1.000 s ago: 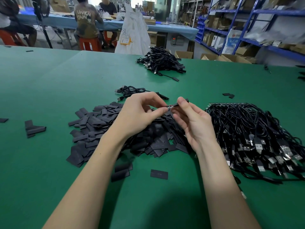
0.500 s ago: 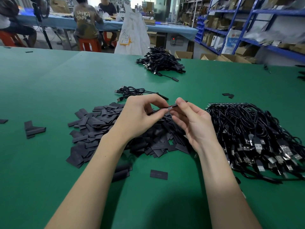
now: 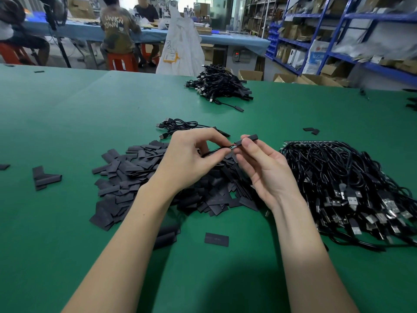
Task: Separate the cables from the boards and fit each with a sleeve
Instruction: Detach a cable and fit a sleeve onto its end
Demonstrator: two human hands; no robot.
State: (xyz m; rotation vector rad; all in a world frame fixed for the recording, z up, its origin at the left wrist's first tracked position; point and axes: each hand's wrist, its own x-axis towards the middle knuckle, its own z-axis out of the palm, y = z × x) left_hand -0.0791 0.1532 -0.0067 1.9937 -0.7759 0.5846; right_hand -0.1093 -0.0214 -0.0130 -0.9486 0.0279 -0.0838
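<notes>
Left hand [image 3: 191,159] is pinching a cable [image 3: 212,152]; right hand [image 3: 264,168] is pinching a black sleeve [image 3: 247,139]. Sleeving seems underway; next, the cable's tip needs aligning with the sleeve's opening.

Two bare forearms rise from the bottom edge toward mid-frame, no sleeves showing anywhere along them. Left hand [image 3: 189,159] and right hand [image 3: 262,168] are ungloved; no rings or watch that I can make out, nails look short, though it's slightly blurred.
</notes>
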